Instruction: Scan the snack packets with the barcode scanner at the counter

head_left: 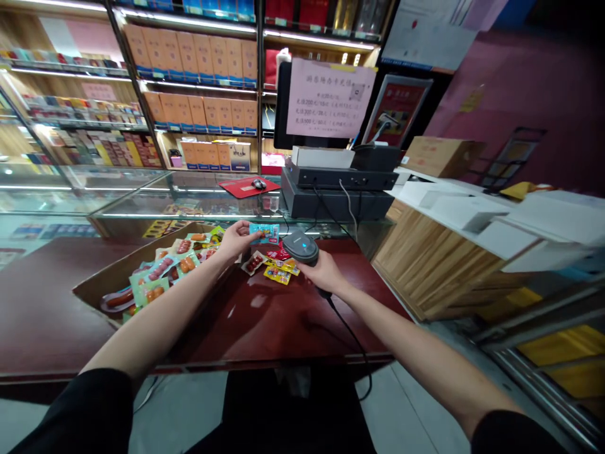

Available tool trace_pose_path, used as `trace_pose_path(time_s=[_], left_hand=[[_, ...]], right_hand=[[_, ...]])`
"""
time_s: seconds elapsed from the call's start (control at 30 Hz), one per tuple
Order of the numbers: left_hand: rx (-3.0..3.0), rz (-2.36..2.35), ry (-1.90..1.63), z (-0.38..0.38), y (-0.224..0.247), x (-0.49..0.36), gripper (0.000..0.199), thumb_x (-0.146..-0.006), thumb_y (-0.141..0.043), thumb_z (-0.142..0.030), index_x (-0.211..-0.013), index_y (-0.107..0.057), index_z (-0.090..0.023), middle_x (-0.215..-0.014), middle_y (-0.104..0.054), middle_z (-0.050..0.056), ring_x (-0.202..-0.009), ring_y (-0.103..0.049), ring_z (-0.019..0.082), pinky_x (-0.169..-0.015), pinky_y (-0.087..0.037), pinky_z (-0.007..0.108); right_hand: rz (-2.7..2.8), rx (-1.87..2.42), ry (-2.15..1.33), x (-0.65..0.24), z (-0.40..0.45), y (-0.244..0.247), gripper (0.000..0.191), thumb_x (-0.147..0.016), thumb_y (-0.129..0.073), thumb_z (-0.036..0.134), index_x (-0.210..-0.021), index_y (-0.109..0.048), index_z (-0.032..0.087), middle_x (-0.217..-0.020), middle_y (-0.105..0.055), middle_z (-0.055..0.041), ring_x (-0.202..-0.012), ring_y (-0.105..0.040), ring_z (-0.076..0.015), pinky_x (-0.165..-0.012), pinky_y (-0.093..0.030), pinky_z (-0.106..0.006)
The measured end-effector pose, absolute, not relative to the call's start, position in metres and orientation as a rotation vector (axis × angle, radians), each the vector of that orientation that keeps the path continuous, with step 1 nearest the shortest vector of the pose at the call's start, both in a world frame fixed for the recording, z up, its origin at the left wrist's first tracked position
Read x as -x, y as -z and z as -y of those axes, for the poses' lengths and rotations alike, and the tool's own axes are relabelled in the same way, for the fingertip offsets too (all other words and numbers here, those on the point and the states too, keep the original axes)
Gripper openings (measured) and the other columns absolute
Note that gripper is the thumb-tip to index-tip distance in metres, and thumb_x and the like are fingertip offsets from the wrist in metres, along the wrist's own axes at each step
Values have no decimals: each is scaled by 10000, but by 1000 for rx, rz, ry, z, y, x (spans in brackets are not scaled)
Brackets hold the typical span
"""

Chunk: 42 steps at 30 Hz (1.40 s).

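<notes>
Between the fingertips of my left hand [239,239] is a small blue snack packet [265,232], raised above the dark red table. My right hand [325,272] is wrapped round the handle of a grey barcode scanner [300,247], whose head points toward the packet and shows a blue light. Below the two hands lie yellow packets [278,273], a red packet [278,253] and a sausage packet [254,262]. Left of them, partly behind my left forearm, a cardboard box [101,284] holds several sealed sausage packets [161,270].
The scanner's black cable [355,340] hangs over the table's front edge. Beyond the table [265,331] stand a glass counter [142,200], a red mouse pad [243,187] and a monitor [284,104] above a cash drawer [331,203]. White boxes [513,236] cover a wooden cabinet [420,271] at right.
</notes>
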<state>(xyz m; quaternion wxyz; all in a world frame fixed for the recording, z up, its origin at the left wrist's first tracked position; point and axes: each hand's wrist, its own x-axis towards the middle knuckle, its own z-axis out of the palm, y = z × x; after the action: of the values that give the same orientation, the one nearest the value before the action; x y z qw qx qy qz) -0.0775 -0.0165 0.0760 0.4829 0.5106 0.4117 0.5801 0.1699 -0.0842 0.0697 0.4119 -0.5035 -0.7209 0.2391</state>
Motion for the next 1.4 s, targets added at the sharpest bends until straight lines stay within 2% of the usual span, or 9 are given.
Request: trace_pose_path(time_s=[0.13, 0.3, 0.57, 0.83, 1.0, 1.1, 1.27, 1.4], left_hand=[[-1182, -973, -1394, 16, -79, 83, 594, -454, -909, -444, -841, -533, -196, -749, -705, -3, -750, -708, 196, -733, -591, 360], [-1192, -953, -1419, 17, -80, 82, 549, -476, -902, -411, -828, -545, -187, -760, -720, 12, -707, -698, 170, -716, -585, 328], [-1226, -933, -1414, 21, -84, 82, 494, -485, -884, -331, -782, -519, -179, -672, -636, -45, -649, -636, 129, -667, -594, 331], [-1202, -961, -1422, 18, -81, 83, 543, -479, -887, -417, -822, -532, -191, -726, -704, -5, -686, -693, 169, -701, -588, 334], [-1204, -985, -1412, 17, -81, 86, 564, -479, -892, -427, -843, -531, -191, -754, -713, 3, -738, -710, 190, -716, -584, 339], [-1198, -1003, -1459, 14, -87, 93, 549, -489, -890, -410, -856, -550, -183, -745, -710, 3, -725, -704, 188, -695, -581, 329], [-1245, -1081, -1603, 5, -106, 126, 484, -535, -851, -394, -871, -585, -170, -773, -712, 24, -686, -684, 179, -650, -567, 312], [-1404, -1326, -1844, -1, -114, 166, 374, -603, -799, -367, -879, -648, -165, -800, -710, 33, -743, -686, 172, -708, -549, 280]], right_hand=[[1855, 1226, -606, -155, 82, -74, 202, -743, -700, 344, -849, -710, 173, -698, -735, -67, -854, -723, -283, -680, -567, -327], [1876, 1224, -620, -148, 79, -75, 218, -744, -689, 351, -849, -708, 160, -684, -727, -66, -865, -718, -282, -676, -558, -319], [1879, 1227, -615, -149, 80, -77, 234, -751, -686, 378, -839, -706, 162, -657, -721, -59, -777, -716, -270, -638, -543, -310], [1868, 1253, -621, -150, 80, -78, 210, -727, -689, 357, -815, -704, 167, -658, -720, -62, -816, -714, -281, -655, -537, -311], [1879, 1223, -603, -150, 78, -75, 260, -735, -689, 379, -854, -717, 150, -724, -739, -69, -833, -715, -277, -695, -542, -320], [1891, 1209, -609, -149, 77, -72, 279, -738, -698, 382, -900, -730, 157, -762, -749, -75, -877, -715, -289, -709, -550, -335], [1897, 1187, -633, -143, 75, -71, 275, -743, -699, 372, -925, -738, 169, -733, -746, -73, -849, -720, -290, -682, -558, -342], [1919, 1190, -650, -134, 72, -72, 279, -745, -686, 371, -923, -737, 162, -729, -744, -71, -833, -721, -284, -677, -556, -337]])
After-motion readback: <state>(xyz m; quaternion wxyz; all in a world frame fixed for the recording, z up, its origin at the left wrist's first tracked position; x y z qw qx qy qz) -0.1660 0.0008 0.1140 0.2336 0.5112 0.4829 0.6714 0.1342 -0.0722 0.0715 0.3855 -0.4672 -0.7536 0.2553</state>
